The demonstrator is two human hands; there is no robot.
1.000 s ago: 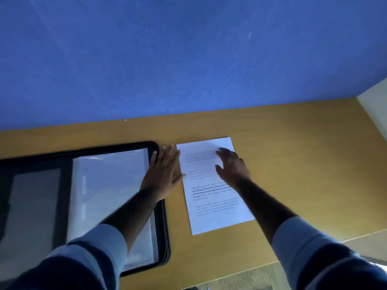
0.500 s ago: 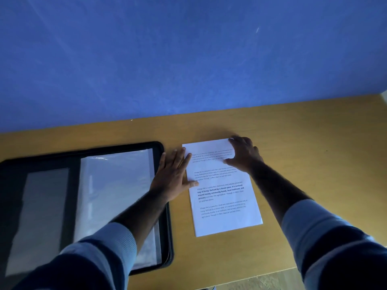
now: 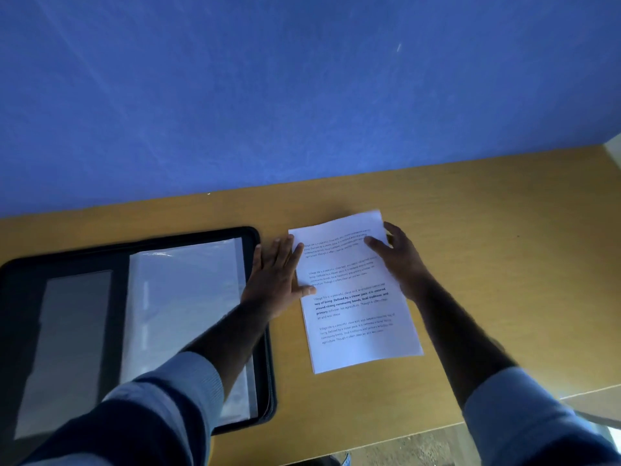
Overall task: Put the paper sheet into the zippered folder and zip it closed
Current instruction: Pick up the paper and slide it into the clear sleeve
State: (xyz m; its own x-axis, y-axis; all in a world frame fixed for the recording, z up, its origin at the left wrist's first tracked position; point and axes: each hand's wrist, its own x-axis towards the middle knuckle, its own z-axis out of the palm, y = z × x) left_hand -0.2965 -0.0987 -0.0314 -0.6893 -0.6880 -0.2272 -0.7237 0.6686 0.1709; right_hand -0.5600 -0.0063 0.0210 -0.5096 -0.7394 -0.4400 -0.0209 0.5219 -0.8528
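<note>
Both arms reach in from the bottom of the frame, sleeves pushed up the forearms. The left hand lies flat at centre frame, palm down, fingers straight and close together pointing toward the top, thumb stuck out to the right. The right hand, just right of centre, is cupped: thumb pointing left, fingers curled and reaching toward the upper left, wrist bent. Left forearm angles up from lower left, right forearm from lower right.
</note>
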